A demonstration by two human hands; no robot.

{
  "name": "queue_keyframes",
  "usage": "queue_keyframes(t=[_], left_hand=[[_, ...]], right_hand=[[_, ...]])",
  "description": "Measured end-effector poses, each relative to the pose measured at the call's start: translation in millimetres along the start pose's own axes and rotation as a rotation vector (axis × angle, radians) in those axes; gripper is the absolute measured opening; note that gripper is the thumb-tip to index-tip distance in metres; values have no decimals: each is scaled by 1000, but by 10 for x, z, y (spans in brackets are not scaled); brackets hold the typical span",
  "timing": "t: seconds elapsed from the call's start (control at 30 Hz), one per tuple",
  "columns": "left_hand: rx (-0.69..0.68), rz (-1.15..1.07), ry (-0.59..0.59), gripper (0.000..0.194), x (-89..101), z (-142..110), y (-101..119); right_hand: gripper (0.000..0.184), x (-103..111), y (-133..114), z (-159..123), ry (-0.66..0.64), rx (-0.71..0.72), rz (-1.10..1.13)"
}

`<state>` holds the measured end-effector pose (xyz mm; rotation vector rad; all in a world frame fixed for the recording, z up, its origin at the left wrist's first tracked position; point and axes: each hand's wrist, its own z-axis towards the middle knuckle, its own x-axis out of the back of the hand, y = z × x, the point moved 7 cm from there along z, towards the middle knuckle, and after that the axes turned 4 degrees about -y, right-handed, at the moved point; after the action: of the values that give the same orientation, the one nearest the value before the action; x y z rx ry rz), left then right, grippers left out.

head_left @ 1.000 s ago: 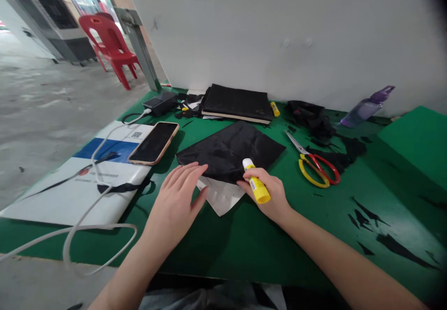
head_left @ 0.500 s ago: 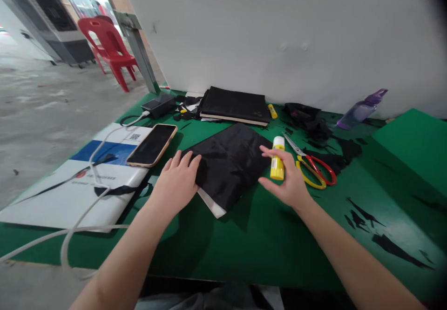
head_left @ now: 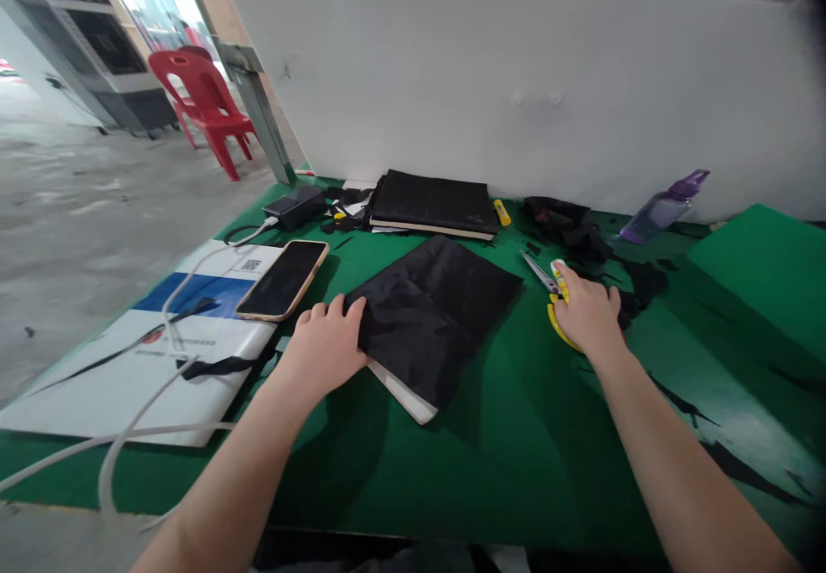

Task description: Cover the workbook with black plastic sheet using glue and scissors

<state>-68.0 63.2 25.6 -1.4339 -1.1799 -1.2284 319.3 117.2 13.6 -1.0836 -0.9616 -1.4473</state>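
My left hand is closed on the left corner of a book covered in black cloth, its fingers curled at the edge. White page edges show along the near left side of the book. To the right, my right hand is closed around a yellow glue stick with a white cap; most of the stick is hidden in the fingers. The hand is over the scissors, whose blades and part of a yellow handle stick out on its left. I cannot tell whether the hand touches the scissors.
A phone rests on a white and blue bag, crossed by a white cable. Behind lie a black notebook, a small yellow tube and black cloth scraps. A purple bottle leans near the white partition.
My right hand has moved right with the glue stick, from beside the book to over the scissors. The book has turned slightly and its right corner shows. My left hand stays at its left corner.
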Motion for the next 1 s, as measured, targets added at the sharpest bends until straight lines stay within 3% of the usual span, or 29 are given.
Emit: queue_keyframes(t=[0.17, 0.33, 0.5, 0.67, 0.8, 0.9, 1.0], left_hand=[[-56, 123, 70, 67, 60, -370, 317], [-128, 73, 89, 60, 9, -661, 603], [-135, 7, 152, 55, -8, -699, 698], [-146, -40, 186, 55, 8, -645, 650], [-163, -53, 200, 55, 16, -596, 655], [-171, -36, 218, 56, 34, -550, 737], [-188, -18, 223, 57, 62, -483, 875]], right_hand=[[53, -63, 79, 17, -22, -41, -36], [51, -95, 155, 23, -23, -67, -60], [52, -38, 140, -5, 40, -90, -29], [40, 252, -160, -87, 216, 65, 187], [26, 275, -358, -169, 2, 47, 338], [31, 207, -417, -235, -169, 15, 288], [35, 151, -401, -253, -240, 22, 288]])
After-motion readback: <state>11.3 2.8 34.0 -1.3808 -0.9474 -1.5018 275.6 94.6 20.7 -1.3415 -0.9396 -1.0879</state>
